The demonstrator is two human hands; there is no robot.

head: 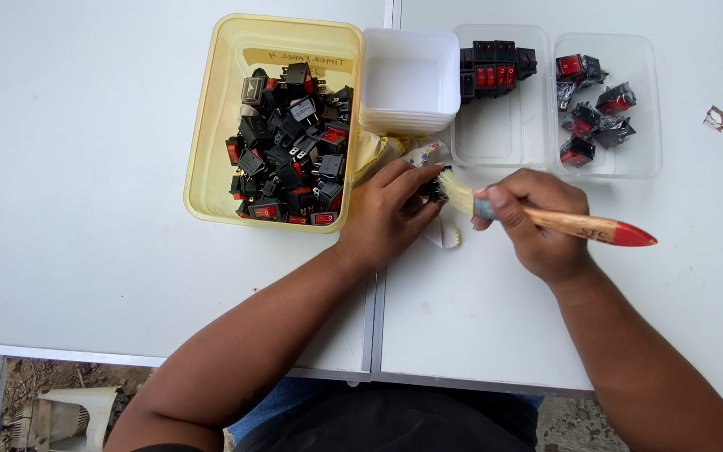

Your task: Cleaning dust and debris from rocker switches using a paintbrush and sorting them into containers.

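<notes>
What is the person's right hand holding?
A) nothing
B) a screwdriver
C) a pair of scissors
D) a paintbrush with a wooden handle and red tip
D: the right hand grips a paintbrush with pale bristles, a wooden handle and a red tip, its bristles set against the small black switch pinched in the left hand.

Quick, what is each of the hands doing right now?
Left hand: closed around a small black switch, mostly hidden by the fingers.
Right hand: closed on a wooden-handled paintbrush, bristles against the switch.
</notes>
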